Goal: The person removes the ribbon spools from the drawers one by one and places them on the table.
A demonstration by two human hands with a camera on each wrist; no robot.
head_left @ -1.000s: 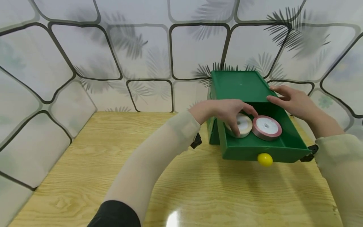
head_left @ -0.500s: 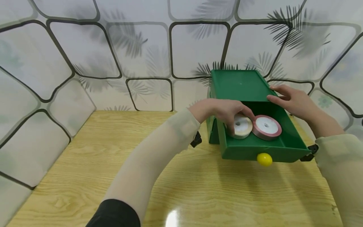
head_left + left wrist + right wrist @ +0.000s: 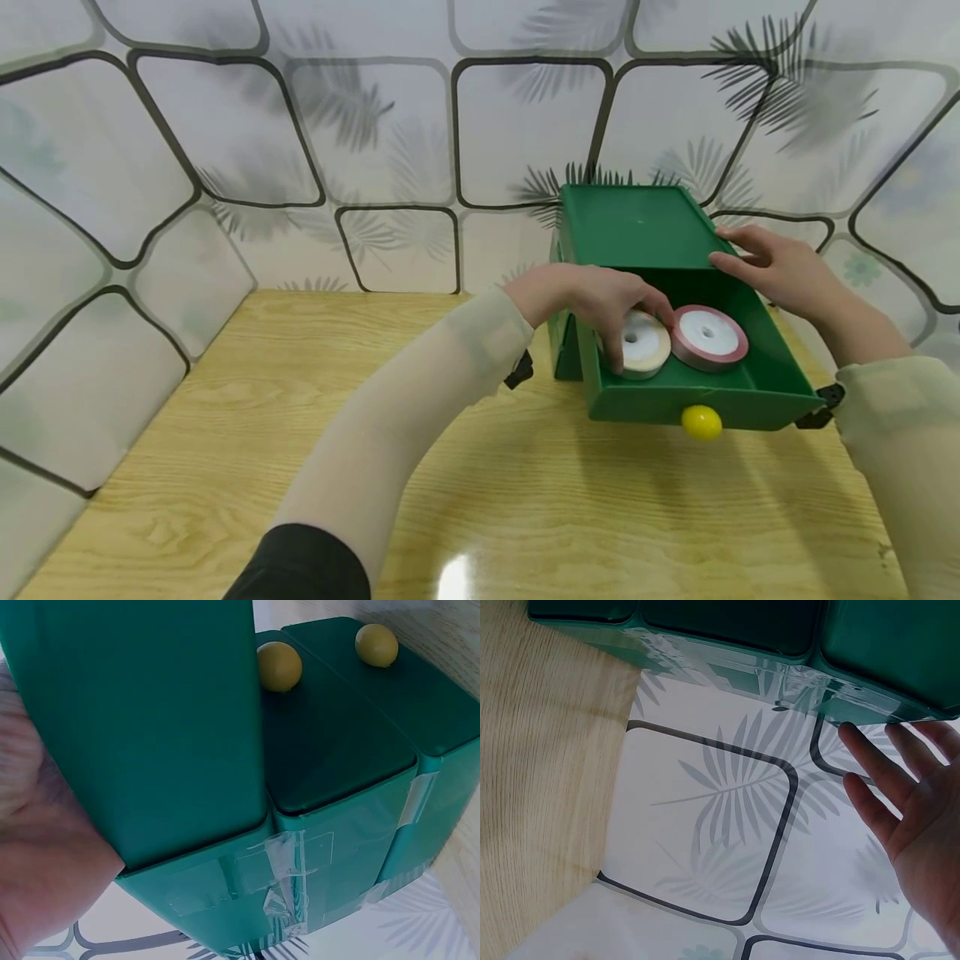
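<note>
A green drawer box [image 3: 637,225] with its top drawer [image 3: 675,406] pulled out stands against the backdrop, right of the middle. Two ribbon spools lie in that drawer: a cream ribbon spool [image 3: 647,346] on the left and a pink ribbon spool [image 3: 708,335] beside it. My left hand [image 3: 600,300] reaches over the drawer's left wall and holds the cream spool between thumb and fingers. In the left wrist view the drawer hides those fingers. My right hand [image 3: 780,271] rests on the box's top right edge, fingers extended; the right wrist view shows them along the side.
A yellow knob [image 3: 702,422] sits on the drawer front. Two lower drawers with yellow knobs [image 3: 376,645] are closed in the left wrist view. Clear tape [image 3: 285,877] runs along the box side. The wood-grain table [image 3: 225,417] meets a leaf-patterned backdrop [image 3: 397,150].
The cream spool has shifted slightly toward the drawer front, with my left hand's fingers following it. My right hand and the box have stayed in place.
</note>
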